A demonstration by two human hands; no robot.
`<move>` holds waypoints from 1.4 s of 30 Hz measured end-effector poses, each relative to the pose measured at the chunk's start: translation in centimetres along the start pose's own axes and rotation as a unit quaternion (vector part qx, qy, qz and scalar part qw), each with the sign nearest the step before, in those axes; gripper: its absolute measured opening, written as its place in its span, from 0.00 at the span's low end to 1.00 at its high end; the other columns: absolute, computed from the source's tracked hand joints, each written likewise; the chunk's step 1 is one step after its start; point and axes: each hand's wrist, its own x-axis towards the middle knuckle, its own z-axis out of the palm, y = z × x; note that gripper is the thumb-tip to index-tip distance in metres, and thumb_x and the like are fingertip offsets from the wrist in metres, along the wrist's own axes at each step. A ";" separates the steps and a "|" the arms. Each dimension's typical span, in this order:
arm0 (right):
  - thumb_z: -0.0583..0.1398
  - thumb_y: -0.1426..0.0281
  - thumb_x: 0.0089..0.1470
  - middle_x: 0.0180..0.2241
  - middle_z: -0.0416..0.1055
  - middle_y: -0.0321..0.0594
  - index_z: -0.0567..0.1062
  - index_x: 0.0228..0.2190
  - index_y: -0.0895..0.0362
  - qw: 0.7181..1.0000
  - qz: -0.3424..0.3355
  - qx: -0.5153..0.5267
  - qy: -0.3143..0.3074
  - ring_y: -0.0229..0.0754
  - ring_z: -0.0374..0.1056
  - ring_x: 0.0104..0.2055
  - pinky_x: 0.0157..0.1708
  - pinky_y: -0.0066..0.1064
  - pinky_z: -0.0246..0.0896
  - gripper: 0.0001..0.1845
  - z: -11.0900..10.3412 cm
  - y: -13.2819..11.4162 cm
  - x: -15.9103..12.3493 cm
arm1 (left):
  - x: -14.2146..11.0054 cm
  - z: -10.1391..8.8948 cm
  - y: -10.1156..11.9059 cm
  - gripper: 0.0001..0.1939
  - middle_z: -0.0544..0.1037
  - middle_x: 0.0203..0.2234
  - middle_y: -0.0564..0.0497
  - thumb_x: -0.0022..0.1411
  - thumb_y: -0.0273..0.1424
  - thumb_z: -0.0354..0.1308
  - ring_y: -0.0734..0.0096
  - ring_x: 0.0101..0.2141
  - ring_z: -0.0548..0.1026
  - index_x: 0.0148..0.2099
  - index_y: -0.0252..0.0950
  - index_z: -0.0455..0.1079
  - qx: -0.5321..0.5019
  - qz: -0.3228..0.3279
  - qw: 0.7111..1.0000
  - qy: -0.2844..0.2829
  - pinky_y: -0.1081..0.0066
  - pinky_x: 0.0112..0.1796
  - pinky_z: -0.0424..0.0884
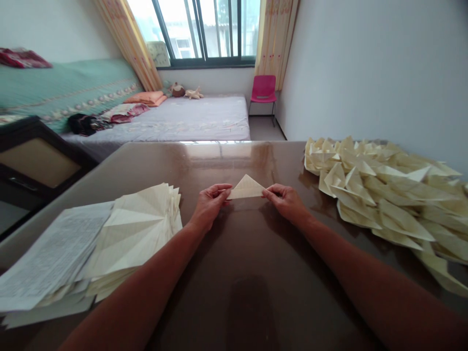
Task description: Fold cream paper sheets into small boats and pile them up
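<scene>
A folded paper triangle (247, 188), cream-coloured with its point facing away from me, is stretched between my two hands over the glossy brown table (219, 253). My left hand (212, 202) pinches its left corner between thumb and fingers. The right corner is pinched by my right hand (287, 200) in the same way. Left of my left arm lies a stack of creased cream paper sheets (135, 224), with fold lines fanning across the top one. Many folded paper boats (387, 195) are heaped on the right side of the table.
Printed sheets (54, 253) lie beside the creased stack at the left. A dark cabinet (40, 165) stands past the table's left edge. Beyond the far edge are a bed (204, 114) and a pink chair (263, 90). A white wall (365, 73) runs along the right.
</scene>
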 end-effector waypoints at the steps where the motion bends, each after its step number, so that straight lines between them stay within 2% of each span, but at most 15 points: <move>1: 0.57 0.57 0.53 0.22 0.69 0.37 0.77 0.25 0.58 1.000 0.005 0.013 0.004 0.38 0.60 0.25 0.26 0.29 0.51 0.18 0.1 0.0 0.0 | 0.0 0.0 0.0 0.21 0.78 0.28 0.51 0.47 0.41 0.68 0.76 0.27 0.73 0.40 0.33 0.74 -0.005 0.002 1.000 0.006 0.76 0.30 0.69; 8: 0.58 0.56 0.52 0.22 0.69 0.37 0.77 0.26 0.59 0.997 0.033 0.067 0.030 0.37 0.60 0.24 0.24 0.28 0.51 0.19 0.6 0.4 -0.2 | -0.2 0.4 -0.3 0.17 0.75 0.26 0.55 0.53 0.41 0.63 0.75 0.28 0.75 0.40 0.35 0.68 0.018 0.067 0.998 -0.004 0.74 0.33 0.73; 11: 0.58 0.56 0.52 0.21 0.69 0.37 0.77 0.26 0.59 0.996 0.029 0.073 0.030 0.37 0.60 0.24 0.24 0.28 0.51 0.19 0.6 0.5 -0.1 | -0.2 0.6 -0.5 0.16 0.75 0.25 0.54 0.53 0.41 0.63 0.75 0.29 0.75 0.39 0.34 0.69 0.024 0.070 0.997 -0.012 0.74 0.34 0.73; 18: 0.57 0.56 0.54 0.25 0.71 0.38 0.77 0.26 0.58 0.998 -0.011 0.051 0.039 0.39 0.63 0.28 0.28 0.29 0.54 0.18 0.5 -0.1 -0.4 | -0.3 0.6 -0.5 0.20 0.78 0.28 0.52 0.48 0.39 0.68 0.76 0.30 0.76 0.41 0.33 0.73 -0.061 0.023 0.998 0.011 0.73 0.38 0.74; 23: 0.57 0.57 0.55 0.26 0.71 0.39 0.76 0.26 0.57 0.997 -0.029 0.050 0.055 0.39 0.63 0.29 0.28 0.29 0.55 0.18 0.4 -0.4 -0.5 | 0.0 0.5 -0.5 0.22 0.79 0.31 0.51 0.43 0.33 0.72 0.80 0.30 0.76 0.43 0.34 0.75 -0.157 -0.026 0.987 0.022 0.76 0.38 0.74; 26: 0.57 0.57 0.55 0.26 0.70 0.39 0.76 0.26 0.57 0.996 -0.036 0.057 0.055 0.39 0.63 0.30 0.29 0.29 0.55 0.17 0.5 -0.3 -0.5 | 0.0 0.4 -0.2 0.21 0.79 0.30 0.51 0.42 0.30 0.72 0.79 0.29 0.76 0.41 0.33 0.76 -0.191 -0.055 0.980 0.023 0.77 0.37 0.75; 36: 0.57 0.55 0.54 0.26 0.70 0.39 0.76 0.26 0.57 0.996 -0.022 0.057 0.069 0.40 0.63 0.29 0.29 0.29 0.55 0.19 0.7 -0.5 -0.7 | -0.3 0.6 -0.1 0.20 0.80 0.30 0.50 0.45 0.38 0.70 0.78 0.29 0.75 0.40 0.32 0.77 -0.105 -0.035 0.994 -0.009 0.75 0.37 0.74; 40: 0.57 0.56 0.54 0.25 0.69 0.39 0.75 0.26 0.57 0.997 -0.018 0.050 0.057 0.39 0.61 0.27 0.27 0.29 0.53 0.18 0.6 -0.6 -0.6 | -0.3 0.5 0.0 0.18 0.77 0.25 0.52 0.46 0.42 0.69 0.79 0.25 0.72 0.34 0.32 0.76 -0.042 -0.032 0.998 -0.018 0.77 0.31 0.71; 42: 0.57 0.56 0.53 0.23 0.67 0.37 0.75 0.25 0.58 0.998 -0.010 0.058 0.028 0.37 0.58 0.26 0.26 0.29 0.51 0.18 0.3 -0.5 -0.4 | -0.3 0.3 0.2 0.18 0.75 0.23 0.53 0.47 0.43 0.68 0.80 0.23 0.70 0.32 0.32 0.74 -0.016 -0.028 0.999 -0.022 0.79 0.27 0.69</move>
